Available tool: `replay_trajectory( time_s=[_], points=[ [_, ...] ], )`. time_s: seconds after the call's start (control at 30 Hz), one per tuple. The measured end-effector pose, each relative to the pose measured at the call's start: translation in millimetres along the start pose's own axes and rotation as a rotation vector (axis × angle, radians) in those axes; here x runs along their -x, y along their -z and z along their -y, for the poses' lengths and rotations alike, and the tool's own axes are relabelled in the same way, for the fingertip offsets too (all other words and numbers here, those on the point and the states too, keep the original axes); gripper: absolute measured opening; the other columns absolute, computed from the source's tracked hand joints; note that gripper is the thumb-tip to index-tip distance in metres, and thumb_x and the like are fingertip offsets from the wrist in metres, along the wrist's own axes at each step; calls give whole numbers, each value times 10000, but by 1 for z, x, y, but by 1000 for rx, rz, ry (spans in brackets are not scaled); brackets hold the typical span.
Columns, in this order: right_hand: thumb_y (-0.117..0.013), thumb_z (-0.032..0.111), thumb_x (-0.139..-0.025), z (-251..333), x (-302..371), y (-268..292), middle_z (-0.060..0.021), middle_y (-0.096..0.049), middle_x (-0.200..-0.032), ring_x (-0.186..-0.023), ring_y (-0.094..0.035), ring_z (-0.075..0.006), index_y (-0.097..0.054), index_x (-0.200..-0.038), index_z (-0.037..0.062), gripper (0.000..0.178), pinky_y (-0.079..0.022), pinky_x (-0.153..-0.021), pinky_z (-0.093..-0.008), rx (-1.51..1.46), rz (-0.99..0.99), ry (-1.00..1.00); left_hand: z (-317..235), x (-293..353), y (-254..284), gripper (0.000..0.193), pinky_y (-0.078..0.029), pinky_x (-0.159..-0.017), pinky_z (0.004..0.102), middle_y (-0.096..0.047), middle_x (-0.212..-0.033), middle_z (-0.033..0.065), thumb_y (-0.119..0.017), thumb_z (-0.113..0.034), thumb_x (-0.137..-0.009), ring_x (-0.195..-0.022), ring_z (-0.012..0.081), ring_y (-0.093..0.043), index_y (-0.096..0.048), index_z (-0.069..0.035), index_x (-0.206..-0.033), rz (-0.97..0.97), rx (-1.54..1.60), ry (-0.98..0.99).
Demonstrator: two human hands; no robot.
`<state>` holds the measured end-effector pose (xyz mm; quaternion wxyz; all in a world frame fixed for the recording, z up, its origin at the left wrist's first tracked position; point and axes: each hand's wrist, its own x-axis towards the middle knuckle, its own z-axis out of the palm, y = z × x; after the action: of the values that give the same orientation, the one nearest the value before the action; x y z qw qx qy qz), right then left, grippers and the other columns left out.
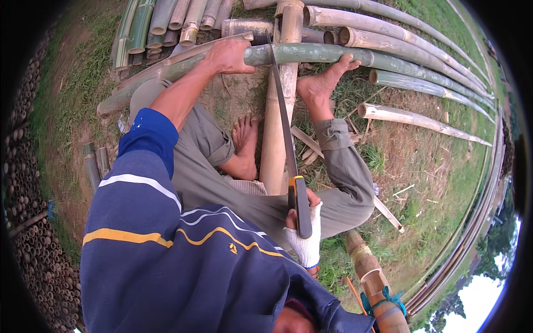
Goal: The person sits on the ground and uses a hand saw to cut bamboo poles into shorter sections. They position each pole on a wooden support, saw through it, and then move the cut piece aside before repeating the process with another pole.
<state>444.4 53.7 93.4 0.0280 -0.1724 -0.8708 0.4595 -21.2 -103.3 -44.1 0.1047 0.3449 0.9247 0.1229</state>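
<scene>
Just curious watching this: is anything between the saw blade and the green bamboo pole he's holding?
Nothing visible. The saw blade lies right across the green bamboo pole, beside the left hand gripping it; the gloved right hand holds the handle.

Just one view here, a fisheye on the head, looking steeply down and close over the person's own chest and lap. Hands and the saw (pixel 288 139) sit mid-frame, the bamboo pole (pixel 311 54) lies far, and edges curve hard toward the rim.

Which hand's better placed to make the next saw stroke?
Right. The right hand grips the saw, blade on the green bamboo pole; the left hand is pinning that pole.
</scene>
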Motion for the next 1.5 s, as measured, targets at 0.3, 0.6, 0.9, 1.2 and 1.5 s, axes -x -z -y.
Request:
replay_trajectory(
  time_s=[0.3,0.6,0.9,1.2,1.5],
  points=[
    [-700,-28,-898,-29,-192,-87,-205,-653,-1194,-1025,-688,-349,-483,-1471,18,615,-570,-953,-401,-298,-74,145,-1,-8,12,810,-611,-986,524,-798,-1128,297,-829,-621,-758,-1076,444,-776,-760,7,-1265,-44,-17,-60],
    [-649,-64,-851,-50,-71,-40,-128,-605,-1314,-1087,-610,-201,-486,-1544,23,717,-507,-1032,-329,-224,48,-68,-6,0,8,804,-616,-960,535,-803,-1074,278,-826,-601,-755,-1024,448,-782,-747,7,-1275,36,-12,14],
    [-680,-26,-854,-86,-158,-106,-128,-650,-1118,-889,-649,-199,-460,-1554,54,739,-566,-839,-335,-382,-65,137,-7,-21,35,1028,-567,-1094,498,-685,-1467,276,-887,-700,-737,-1334,418,-682,-668,28,-1430,370,-75,10],
    [-741,92,-861,-110,-164,-108,-85,-640,-996,-823,-667,-232,-497,-1577,163,760,-570,-790,-394,-350,-127,246,-18,-72,60,1311,-532,-1150,484,-677,-1447,313,-899,-812,-681,-1349,414,-674,-512,83,-1557,858,-362,-3],
    [-654,24,-935,-116,-143,-107,-204,-615,-1338,-1185,-648,-340,-478,-1528,-14,620,-522,-1066,-398,-246,19,92,-47,-6,10,893,-578,-1015,518,-766,-1186,313,-940,-499,-661,-1137,463,-741,-700,-7,-1366,50,109,117]
  ],
)
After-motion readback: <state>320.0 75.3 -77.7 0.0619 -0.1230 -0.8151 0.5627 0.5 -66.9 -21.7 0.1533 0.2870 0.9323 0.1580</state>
